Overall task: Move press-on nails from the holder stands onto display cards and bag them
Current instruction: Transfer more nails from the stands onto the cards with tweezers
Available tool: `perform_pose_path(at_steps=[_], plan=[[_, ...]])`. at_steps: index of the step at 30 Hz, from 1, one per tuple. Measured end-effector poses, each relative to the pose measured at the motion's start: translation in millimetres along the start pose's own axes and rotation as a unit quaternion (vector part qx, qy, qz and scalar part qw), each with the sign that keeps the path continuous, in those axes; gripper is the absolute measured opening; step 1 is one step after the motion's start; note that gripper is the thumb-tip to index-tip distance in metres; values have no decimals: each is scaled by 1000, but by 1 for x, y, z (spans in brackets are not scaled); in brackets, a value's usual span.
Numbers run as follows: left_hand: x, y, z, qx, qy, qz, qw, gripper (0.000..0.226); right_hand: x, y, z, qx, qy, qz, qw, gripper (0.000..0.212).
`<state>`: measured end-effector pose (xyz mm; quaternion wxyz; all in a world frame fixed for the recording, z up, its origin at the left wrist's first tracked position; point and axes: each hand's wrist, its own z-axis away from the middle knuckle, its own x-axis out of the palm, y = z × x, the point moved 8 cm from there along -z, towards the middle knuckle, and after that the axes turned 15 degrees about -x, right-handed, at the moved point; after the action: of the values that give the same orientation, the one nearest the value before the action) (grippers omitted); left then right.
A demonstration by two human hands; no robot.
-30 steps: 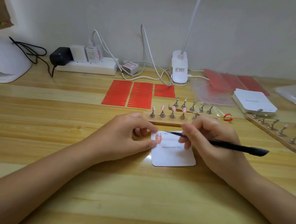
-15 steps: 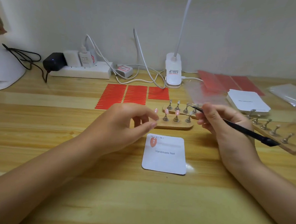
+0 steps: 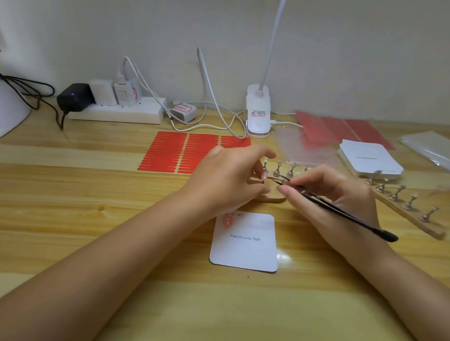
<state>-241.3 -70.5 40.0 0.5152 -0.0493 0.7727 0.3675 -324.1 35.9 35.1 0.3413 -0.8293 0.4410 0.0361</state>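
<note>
Both hands [image 3: 228, 181] [image 3: 334, 196] crowd the holder stand [image 3: 272, 199], just beyond the card [image 3: 245, 249]

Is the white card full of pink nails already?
No, the white card has just one pink nail stuck near its top left corner, and the rest is bare.

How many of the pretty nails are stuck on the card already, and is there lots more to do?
Just one pink nail sits on the display card, at its top left corner. Right now the left hand is at a nail stand while the right hand aims black tweezers at it. The rest of the card is bare, and the clear bags lie untouched, so most is left.
</note>
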Motion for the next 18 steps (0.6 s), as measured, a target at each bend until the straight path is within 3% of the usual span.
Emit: perform_pose_path(at_steps=[5,18], plan=[[3,-5,-3,-23,15,35,999,42,2,-9,-2,-79,-24,54,995,12],[3,-12,-7,-39,21,66,997,32,9,-15,-1,-143,-66,72,985,5]])
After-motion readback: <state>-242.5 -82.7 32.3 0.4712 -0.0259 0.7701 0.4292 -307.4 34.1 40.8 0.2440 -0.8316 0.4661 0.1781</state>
